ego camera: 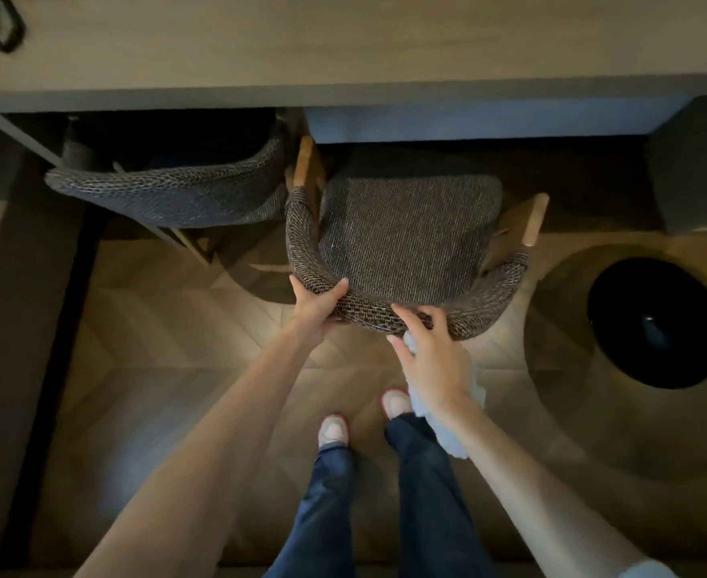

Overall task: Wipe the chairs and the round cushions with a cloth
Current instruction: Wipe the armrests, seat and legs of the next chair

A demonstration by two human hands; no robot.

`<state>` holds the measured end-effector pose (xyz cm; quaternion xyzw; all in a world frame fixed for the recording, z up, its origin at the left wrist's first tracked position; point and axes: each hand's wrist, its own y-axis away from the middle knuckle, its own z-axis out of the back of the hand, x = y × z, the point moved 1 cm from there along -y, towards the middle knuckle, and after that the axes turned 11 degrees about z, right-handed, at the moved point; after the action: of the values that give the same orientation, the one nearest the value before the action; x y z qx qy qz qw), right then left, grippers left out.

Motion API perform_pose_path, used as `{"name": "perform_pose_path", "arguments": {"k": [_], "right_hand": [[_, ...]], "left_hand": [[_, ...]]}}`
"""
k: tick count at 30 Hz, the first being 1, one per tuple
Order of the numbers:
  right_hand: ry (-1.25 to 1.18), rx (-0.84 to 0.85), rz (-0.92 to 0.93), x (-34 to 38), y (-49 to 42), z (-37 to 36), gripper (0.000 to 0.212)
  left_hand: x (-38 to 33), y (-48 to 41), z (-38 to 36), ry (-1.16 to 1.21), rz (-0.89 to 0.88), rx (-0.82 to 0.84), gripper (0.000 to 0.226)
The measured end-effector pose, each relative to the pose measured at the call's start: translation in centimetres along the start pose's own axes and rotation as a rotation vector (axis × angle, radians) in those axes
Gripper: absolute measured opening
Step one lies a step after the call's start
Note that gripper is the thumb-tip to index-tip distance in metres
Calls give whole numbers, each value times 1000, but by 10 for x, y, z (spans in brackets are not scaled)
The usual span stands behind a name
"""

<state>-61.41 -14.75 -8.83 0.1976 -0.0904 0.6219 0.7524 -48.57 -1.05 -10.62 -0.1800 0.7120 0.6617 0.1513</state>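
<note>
A herringbone wood floor [168, 327] lies dim below, and a pale wooden table [343, 43] spans the top of the view. A dark cord [3, 22] loops on the table near its far left corner.

The left chair [168, 194] is pushed in under the table's near edge, so only its curved, dark woven backrest shows. Just beside it, the right chair [410, 227] stands partly out from under the same edge. It has a grey-brown tweed seat, a rounded woven backrest wrapping around it and light wooden arm posts on each side.

The left hand [316, 306] grips that backrest at its left curve, with the fingers [297, 287] curled over the outside and the thumb on the inner face. The right hand [435, 360] reaches the middle of the backrest with spread fingertips touching the weave. It holds a pale blue cloth [447, 440] bunched under the palm, which hangs down past the wrist.

Below the hands are two light shoes [334, 429] and dark jeans. A black round base [656, 323] sits on the floor near the chair's right side. A dark block [693, 168] stands under the table's right end.
</note>
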Motion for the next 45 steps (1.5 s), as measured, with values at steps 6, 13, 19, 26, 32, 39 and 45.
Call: {"name": "perform_pose_path", "arguments": {"k": [6, 13, 19, 26, 32, 39, 45], "right_hand": [[229, 5, 43, -2, -1, 1, 44], [225, -58, -63, -52, -6, 30, 39], [38, -53, -119, -123, -26, 62, 43], [-238, -20, -66, -170, -37, 65, 50], [-306, -117, -76, -181, -49, 63, 43], [-299, -145, -52, -208, -104, 97, 42], [-295, -135, -86, -230, -157, 120, 43]], "left_hand": [[-4, -11, -3, 65, 63, 66, 61], [2, -15, -53, 37, 142, 269, 69], [4, -13, -106, 54, 173, 307, 71], [22, -17, -135, 183, 123, 165, 84], [18, -27, -147, 212, 62, 109, 55], [-21, -43, -193, 227, 53, 108, 63], [-60, -63, -228, 242, 88, 119, 72]]}}
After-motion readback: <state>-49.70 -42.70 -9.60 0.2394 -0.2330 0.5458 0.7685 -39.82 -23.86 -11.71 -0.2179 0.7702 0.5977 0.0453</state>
